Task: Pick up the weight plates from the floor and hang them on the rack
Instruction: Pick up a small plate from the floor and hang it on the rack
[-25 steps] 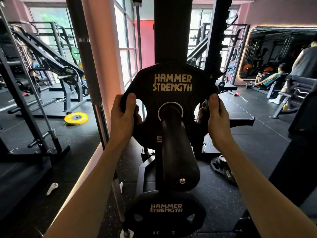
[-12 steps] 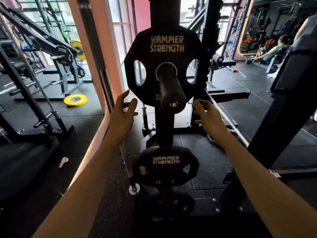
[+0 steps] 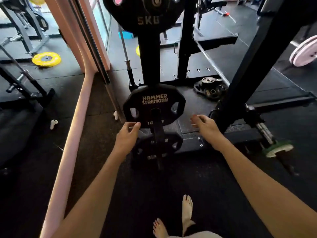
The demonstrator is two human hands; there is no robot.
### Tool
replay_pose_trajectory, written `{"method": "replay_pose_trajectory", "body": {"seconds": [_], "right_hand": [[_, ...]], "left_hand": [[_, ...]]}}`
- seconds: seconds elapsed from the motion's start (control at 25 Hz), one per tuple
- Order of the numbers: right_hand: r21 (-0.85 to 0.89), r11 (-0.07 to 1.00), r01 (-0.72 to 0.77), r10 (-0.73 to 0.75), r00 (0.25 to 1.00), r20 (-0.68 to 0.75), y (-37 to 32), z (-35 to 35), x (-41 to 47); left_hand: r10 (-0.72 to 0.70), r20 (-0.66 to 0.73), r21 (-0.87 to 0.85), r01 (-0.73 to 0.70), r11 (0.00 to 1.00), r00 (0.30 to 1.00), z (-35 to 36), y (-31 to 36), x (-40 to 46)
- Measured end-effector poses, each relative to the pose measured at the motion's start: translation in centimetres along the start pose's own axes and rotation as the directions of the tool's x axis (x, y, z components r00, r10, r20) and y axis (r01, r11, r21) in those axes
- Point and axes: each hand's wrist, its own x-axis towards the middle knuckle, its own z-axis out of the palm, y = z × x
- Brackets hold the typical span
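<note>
A black 5 kg plate hangs on the top peg of the black rack post. Lower on the post hangs a black Hammer Strength plate, with another dark plate below it. A pile of several small black plates lies on the floor to the right of the rack. My left hand hovers empty in front of the middle plate's lower left edge, fingers loosely bent. My right hand is empty too, fingers relaxed, to the right of that plate.
A yellow plate lies on the floor far left. A pink mirror frame runs along the left. A slanted black upright stands right, with a loaded barbell end and a pink plate. My bare feet stand on the rubber floor.
Both hands let go of the 5 kg plate, which now stays on the top peg. My hands dropped to the level of the middle plate and my view tilted down.
</note>
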Motion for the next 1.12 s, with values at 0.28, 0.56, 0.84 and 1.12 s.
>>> {"method": "replay_pose_trajectory", "body": {"seconds": [0.28,0.56,0.84,1.12], "right_hand": [[0.032,0.871,-0.491,0.489,0.871,0.051,15.3,-0.9,-10.9],[-0.069,0.613,-0.787,0.790,0.607,0.090,29.8,-6.3,-26.6],[0.251,0.522,-0.815,0.846,0.533,-0.025,39.1,-18.8,-41.5],[0.569,0.406,-0.715,0.905,0.402,-0.140,44.6,-28.2,-53.2]], "left_hand": [[-0.389,0.287,0.317,0.296,0.901,0.876,8.0,-10.4,-10.0],[-0.555,0.529,0.701,0.038,0.712,0.642,16.2,-13.4,-21.0],[-0.573,0.600,0.785,-0.274,0.555,0.558,29.2,-12.1,-30.9],[-0.426,0.810,0.576,-0.686,0.445,0.403,46.0,-4.8,-39.6]]}}
